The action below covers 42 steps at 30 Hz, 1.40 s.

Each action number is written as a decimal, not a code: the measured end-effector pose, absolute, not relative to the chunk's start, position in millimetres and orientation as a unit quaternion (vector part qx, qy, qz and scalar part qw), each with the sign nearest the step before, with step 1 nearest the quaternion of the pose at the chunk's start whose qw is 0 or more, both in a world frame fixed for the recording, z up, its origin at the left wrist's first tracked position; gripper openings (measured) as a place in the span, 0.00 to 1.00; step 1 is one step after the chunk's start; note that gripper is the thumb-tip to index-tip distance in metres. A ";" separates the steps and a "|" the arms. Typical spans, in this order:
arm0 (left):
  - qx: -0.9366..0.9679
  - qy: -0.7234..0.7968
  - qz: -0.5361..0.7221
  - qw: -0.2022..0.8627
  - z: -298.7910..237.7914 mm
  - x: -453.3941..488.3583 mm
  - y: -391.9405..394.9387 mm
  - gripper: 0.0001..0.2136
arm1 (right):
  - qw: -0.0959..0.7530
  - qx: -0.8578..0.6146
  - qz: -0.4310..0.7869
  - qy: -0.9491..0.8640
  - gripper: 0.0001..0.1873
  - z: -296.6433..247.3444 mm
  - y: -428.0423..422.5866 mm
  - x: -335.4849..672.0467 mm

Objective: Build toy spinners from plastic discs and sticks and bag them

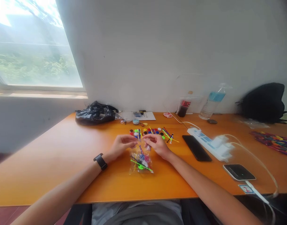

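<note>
A clear plastic bag (140,161) with small coloured plastic pieces inside hangs or rests just in front of me. My left hand (125,143) pinches the bag's top edge on its left side, thumb against fingers. On the opposite side, my right hand (157,144) grips the same top edge. Through the film I make out a bright green arrow-like stick, a green disc, and blue, white and pink parts. Beyond my fingers lie loose coloured discs (149,130) and thin plastic sticks (169,136); my hands partly hide some of them.
Right of my hands are a black phone (197,148), a white power strip (209,143) with cables, and a white-rimmed device (239,172). Along the wall stand a black plastic bag (95,112), a water bottle (210,104) and a black backpack (263,101). Coloured strands (273,142) lie far right.
</note>
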<state>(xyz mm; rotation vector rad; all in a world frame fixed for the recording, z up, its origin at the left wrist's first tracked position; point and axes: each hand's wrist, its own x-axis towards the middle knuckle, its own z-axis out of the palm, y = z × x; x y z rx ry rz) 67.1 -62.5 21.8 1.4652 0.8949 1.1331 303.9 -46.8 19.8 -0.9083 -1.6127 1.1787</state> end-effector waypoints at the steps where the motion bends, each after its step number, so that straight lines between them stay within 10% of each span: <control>1: 0.612 0.375 0.470 0.514 22.7 66.3 -62.6 0.20 | 0.461 -0.368 0.482 -0.648 0.16 21.5 -47.2 304.1; 42: 0.622 0.374 0.483 0.489 22.8 58.9 -57.3 0.13 | 0.492 -0.345 0.555 -0.575 0.13 20.6 -48.1 303.4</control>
